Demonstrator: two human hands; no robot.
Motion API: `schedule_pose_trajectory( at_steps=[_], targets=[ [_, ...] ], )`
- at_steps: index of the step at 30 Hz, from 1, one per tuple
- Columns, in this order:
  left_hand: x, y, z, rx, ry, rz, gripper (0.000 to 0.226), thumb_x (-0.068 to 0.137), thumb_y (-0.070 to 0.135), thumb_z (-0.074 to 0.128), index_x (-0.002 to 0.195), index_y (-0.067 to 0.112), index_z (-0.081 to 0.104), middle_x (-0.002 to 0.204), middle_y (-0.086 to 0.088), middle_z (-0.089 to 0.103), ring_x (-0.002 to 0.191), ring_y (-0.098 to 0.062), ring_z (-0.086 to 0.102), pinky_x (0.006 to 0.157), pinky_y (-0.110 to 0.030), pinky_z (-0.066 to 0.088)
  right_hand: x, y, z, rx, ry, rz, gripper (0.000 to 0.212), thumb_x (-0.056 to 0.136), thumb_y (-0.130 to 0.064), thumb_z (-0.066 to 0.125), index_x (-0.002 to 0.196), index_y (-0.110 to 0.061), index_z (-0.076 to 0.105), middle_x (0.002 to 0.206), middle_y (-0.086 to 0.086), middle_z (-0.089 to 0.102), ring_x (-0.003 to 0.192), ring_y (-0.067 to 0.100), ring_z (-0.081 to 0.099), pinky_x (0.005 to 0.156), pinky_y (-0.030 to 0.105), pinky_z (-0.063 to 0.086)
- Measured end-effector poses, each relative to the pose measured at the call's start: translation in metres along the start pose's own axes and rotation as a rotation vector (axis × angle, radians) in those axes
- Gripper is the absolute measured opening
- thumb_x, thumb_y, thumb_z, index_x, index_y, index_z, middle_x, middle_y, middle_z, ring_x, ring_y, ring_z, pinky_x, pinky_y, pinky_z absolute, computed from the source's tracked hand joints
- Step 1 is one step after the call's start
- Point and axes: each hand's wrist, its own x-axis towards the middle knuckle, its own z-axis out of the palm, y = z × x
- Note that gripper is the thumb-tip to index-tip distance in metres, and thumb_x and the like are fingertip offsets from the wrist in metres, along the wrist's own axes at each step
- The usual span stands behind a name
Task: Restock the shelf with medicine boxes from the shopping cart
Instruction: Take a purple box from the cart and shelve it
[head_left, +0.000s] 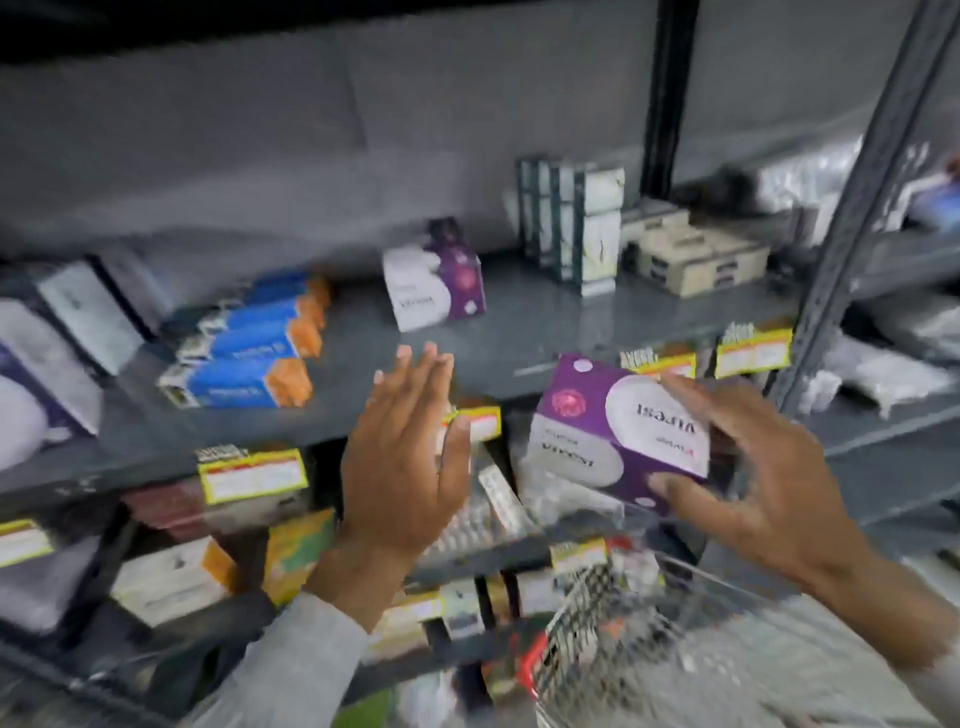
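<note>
My right hand (758, 467) grips a purple and white medicine box (618, 431), held tilted in front of the grey shelf's front edge (545, 379). My left hand (410, 457) is raised flat with fingers apart and holds nothing, just left of the held box. A matching purple and white box (436, 283) stands on the shelf behind my left hand. The wire shopping cart (613, 639) is at the lower right, below my right hand, with blurred boxes inside.
Blue and orange boxes (249, 343) lie stacked at the shelf's left. Tall dark green and white boxes (576, 223) and beige boxes (696, 254) stand at the back right. Yellow price labels (252, 475) line the shelf edges. A slanted metal upright (852, 218) rises at right. Lower shelves hold more boxes.
</note>
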Motion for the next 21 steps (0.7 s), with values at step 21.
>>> schedule_pose_trajectory(
  at_steps=[21],
  targets=[
    [0.044,-0.079,0.003,0.367,-0.421,-0.338,0.067,0.101,0.046,0.018,0.15,0.008,0.044,0.159,-0.014,0.045,0.148,-0.028,0.04,0.124,-0.042,0.022,0.205,-0.032,0.121,0.001,-0.228,0.007,0.065,0.086,-0.038,0.075,0.145,-0.023,0.054,0.126,-0.006,0.046,0.109,0.01,0.049,0.077,0.0,0.036]
  ],
)
